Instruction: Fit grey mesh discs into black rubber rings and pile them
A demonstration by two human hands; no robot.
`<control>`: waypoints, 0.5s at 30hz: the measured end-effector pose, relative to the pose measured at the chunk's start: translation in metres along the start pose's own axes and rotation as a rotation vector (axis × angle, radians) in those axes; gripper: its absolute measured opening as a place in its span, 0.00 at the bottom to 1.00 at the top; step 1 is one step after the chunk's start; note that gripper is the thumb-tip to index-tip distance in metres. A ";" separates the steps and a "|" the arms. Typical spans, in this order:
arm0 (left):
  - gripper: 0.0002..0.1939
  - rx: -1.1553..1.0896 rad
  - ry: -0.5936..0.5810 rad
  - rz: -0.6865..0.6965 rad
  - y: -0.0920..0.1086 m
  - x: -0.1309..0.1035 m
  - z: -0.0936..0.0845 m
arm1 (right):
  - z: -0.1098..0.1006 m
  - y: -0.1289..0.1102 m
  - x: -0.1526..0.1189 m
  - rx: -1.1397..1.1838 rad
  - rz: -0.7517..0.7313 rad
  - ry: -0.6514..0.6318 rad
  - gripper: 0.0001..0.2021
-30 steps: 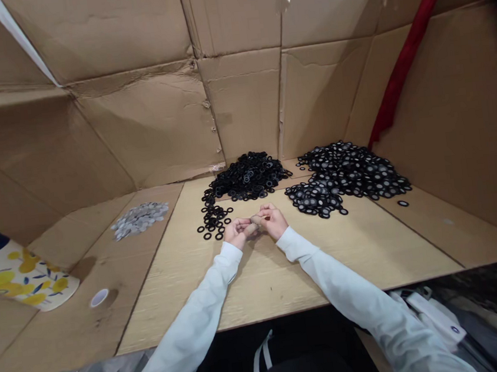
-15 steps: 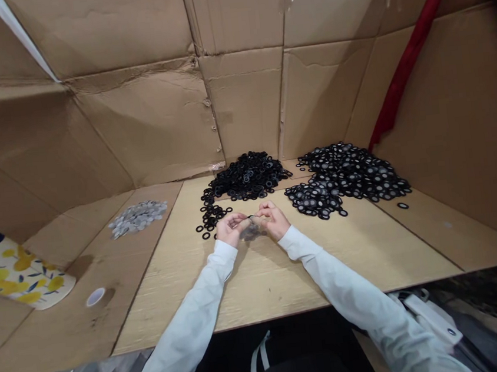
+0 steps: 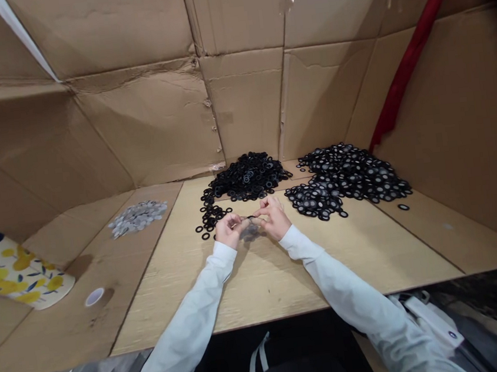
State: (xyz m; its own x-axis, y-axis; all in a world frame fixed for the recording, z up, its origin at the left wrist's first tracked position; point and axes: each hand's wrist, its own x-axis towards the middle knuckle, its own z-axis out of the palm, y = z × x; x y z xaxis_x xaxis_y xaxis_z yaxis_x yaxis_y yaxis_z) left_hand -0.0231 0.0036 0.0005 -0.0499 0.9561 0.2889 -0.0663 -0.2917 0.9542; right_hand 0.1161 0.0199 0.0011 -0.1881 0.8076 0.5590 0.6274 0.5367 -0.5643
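My left hand (image 3: pixel 227 231) and my right hand (image 3: pixel 273 220) meet over the middle of the board, fingertips closed from both sides on a small black ring (image 3: pixel 250 217). Whether a disc sits inside that ring is too small to tell. Just below the fingertips lies a small heap of grey translucent discs (image 3: pixel 250 233), partly hidden by the hands. Behind my hands rises a pile of black rings (image 3: pixel 250 177), with loose ones spilling down beside my left hand. To the right spreads a pile of black rings with pale discs in their centres (image 3: pixel 358 174).
More pale grey discs (image 3: pixel 137 218) are heaped on the left. A tape roll or small white ring-shaped piece (image 3: pixel 95 297) lies near a floral-patterned cylinder (image 3: pixel 21 269). Cardboard walls (image 3: pixel 144 120) enclose the back and sides, and a red strip (image 3: pixel 412 56) hangs at the right.
My right hand's fingers have shifted and lifted slightly around the ring. My left hand has barely moved, and the piles look the same.
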 end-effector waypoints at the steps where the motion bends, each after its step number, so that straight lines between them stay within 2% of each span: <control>1: 0.12 0.001 -0.006 0.018 0.000 -0.001 0.000 | -0.002 -0.001 0.000 -0.029 -0.039 0.004 0.06; 5: 0.11 -0.011 -0.032 0.076 0.002 -0.003 0.000 | -0.006 -0.004 -0.003 -0.083 -0.188 0.056 0.06; 12: 0.09 0.007 -0.012 0.159 0.008 -0.010 0.002 | -0.012 -0.008 -0.006 -0.109 -0.303 0.109 0.06; 15: 0.08 -0.007 -0.011 0.187 0.013 -0.014 0.004 | -0.016 -0.013 -0.009 -0.129 -0.355 0.176 0.06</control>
State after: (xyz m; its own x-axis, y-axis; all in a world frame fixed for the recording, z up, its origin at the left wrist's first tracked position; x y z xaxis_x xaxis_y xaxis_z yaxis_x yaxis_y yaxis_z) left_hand -0.0193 -0.0132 0.0096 -0.0512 0.8853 0.4622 -0.0639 -0.4648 0.8831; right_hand 0.1221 0.0019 0.0129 -0.2847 0.5178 0.8068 0.6388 0.7299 -0.2431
